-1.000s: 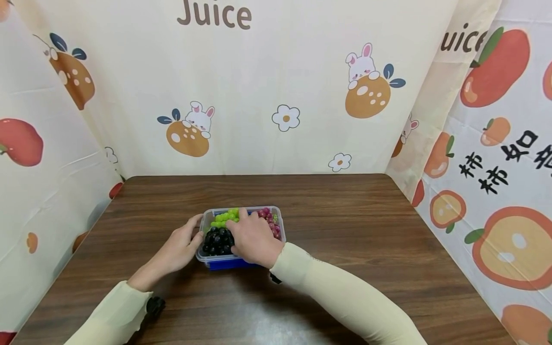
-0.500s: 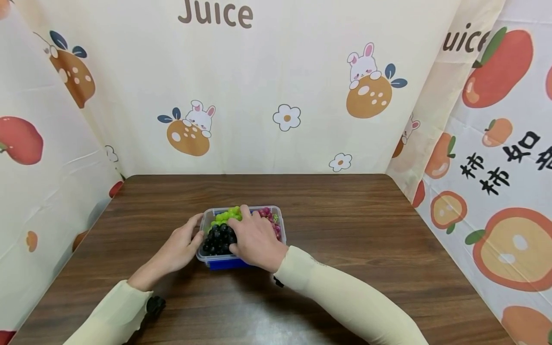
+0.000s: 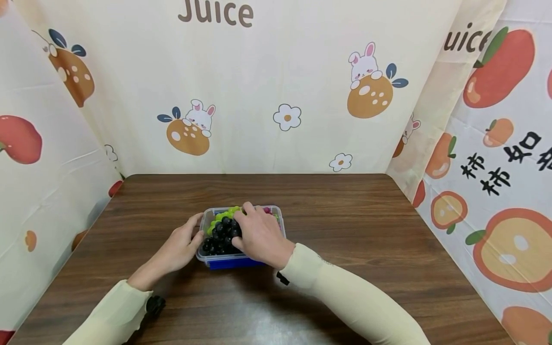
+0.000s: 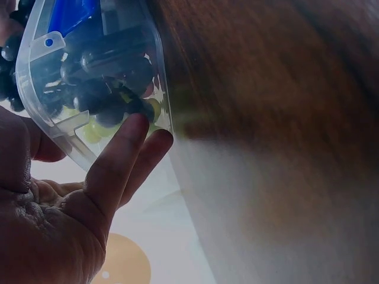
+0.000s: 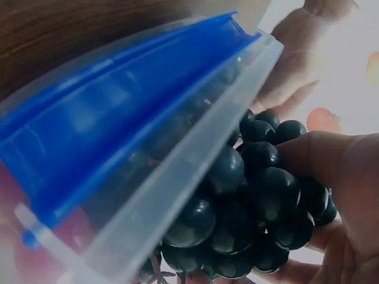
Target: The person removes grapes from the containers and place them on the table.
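Black grapes (image 5: 275, 192) in the right grip (image 5: 356, 189), at box rim (image 5: 188, 155)

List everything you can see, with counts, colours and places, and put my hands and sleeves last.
Rectangular plastic container: one, clear, on the table
Flap: at least one, blue, container's near side
Black grapes: too overlapped to count, container's front left
Green grapes: several, bright green, behind the black ones
Pink grapes: mostly hidden, container's far right
Table: one, brown wood-grain, beneath everything
Printed sheets: count unclear, pale with fruit prints, around the table
Wrist devices: two, black
Sleeves: two, pale cream
Left hand: one, against container's left side
Right hand: one, gripping black grapes
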Demonstrator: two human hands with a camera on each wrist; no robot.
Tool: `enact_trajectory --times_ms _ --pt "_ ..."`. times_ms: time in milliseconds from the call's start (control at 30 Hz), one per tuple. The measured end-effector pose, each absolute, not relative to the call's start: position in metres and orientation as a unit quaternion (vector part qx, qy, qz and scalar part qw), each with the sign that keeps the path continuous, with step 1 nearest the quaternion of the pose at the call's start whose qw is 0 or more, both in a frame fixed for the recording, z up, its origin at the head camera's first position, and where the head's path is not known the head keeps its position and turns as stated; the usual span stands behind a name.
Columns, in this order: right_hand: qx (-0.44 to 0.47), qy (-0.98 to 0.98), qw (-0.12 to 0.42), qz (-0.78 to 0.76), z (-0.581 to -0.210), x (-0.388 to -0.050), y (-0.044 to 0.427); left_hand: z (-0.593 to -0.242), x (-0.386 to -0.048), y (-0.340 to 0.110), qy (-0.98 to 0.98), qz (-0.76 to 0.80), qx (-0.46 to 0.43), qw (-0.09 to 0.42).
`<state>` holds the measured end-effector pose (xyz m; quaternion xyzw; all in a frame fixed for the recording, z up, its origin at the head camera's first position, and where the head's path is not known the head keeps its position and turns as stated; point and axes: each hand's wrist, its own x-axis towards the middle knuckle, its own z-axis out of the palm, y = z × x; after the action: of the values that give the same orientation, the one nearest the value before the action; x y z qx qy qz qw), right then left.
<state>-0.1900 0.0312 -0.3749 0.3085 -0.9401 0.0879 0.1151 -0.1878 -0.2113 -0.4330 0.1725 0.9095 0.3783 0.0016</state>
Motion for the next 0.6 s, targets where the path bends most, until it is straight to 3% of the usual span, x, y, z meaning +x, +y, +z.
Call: enact_trajectory --times_ms 600 --pt "0.247 -0.951 0.077 0.167 -0.339 -0.197 0.055 -0.431 -0.187 -0.210 0.913 0.372 0.170 0.004"
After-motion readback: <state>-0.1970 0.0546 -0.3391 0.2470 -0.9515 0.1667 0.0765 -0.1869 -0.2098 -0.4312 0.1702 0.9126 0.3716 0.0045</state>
